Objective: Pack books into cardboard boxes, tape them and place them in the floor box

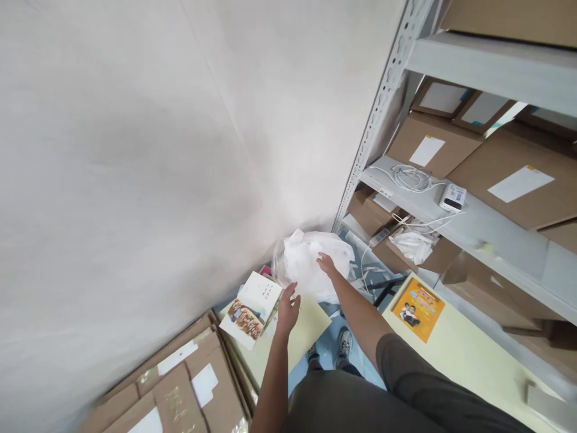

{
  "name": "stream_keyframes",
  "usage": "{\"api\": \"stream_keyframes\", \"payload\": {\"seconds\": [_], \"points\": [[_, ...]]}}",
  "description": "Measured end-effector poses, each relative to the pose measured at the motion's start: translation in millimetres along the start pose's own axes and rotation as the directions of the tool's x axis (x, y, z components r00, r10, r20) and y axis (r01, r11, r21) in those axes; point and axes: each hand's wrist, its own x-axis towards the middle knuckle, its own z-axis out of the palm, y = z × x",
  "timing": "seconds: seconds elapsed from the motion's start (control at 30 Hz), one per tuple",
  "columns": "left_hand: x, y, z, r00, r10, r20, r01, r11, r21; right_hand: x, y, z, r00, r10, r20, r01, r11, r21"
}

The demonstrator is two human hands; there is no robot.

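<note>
Beside a white book with an illustrated cover [253, 305], my left hand [289, 308] hovers over a pale yellow surface [311, 331], its fingers apart and holding nothing. My right hand [326, 263] reaches out over a white plastic bag [304, 261] near the wall; its fingers are spread, and whether they touch the bag is unclear. More books lie partly hidden under the white one.
Flattened cardboard boxes [180, 385] lean at the lower left. A metal shelf [496, 234] with cardboard boxes, cables and a small white device [452, 198] stands on the right. An orange book [418, 309] lies on a pale yellow tabletop [478, 355].
</note>
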Motion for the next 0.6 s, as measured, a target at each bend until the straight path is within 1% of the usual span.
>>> {"api": "stream_keyframes", "payload": {"seconds": [0.1,0.17,0.2,0.27,0.33,0.4,0.47,0.53,0.6], "points": [[-2.6,-3.4,-6.1,0.998,-0.054,-0.039,0.053,0.998,-0.03,-10.7,-19.6,11.5,0.998,-0.051,0.03,0.048,0.994,0.098],[2.6,-1.7,-10.0,0.994,-0.068,-0.083,0.065,0.997,-0.032,-23.5,-30.0,6.4,0.994,-0.108,-0.014,0.108,0.975,0.194],[6.9,0.5,-11.6,0.993,-0.065,-0.103,0.063,0.998,-0.027,-29.9,-33.8,-0.8,0.991,-0.126,-0.054,0.135,0.964,0.227],[17.4,7.6,-14.1,0.991,-0.047,-0.124,0.044,0.999,-0.02,-41.0,-39.3,-23.5,0.979,-0.142,-0.147,0.175,0.953,0.246],[28.9,17.5,-15.0,0.992,-0.015,-0.128,0.012,1.0,-0.024,-48.9,-43.5,-53.3,0.959,-0.163,-0.23,0.217,0.949,0.231],[39.4,28.6,-13.5,0.992,0.019,-0.122,-0.023,0.999,-0.035,-54.6,-47.3,-83.8,0.939,-0.185,-0.289,0.25,0.946,0.208],[47.1,38.7,-8.4,0.993,0.043,-0.109,-0.048,0.998,-0.051,-59.7,-50.2,-109.3,0.926,-0.187,-0.329,0.26,0.946,0.194],[51.2,46.2,0.8,0.995,0.055,-0.087,-0.062,0.995,-0.077,-65.6,-51.0,-126.3,0.918,-0.175,-0.355,0.259,0.944,0.204],[51.4,50.6,12.8,0.996,0.063,-0.057,-0.069,0.992,-0.104,-72.9,-49.3,-134.9,0.916,-0.156,-0.37,0.254,0.939,0.233]]}}
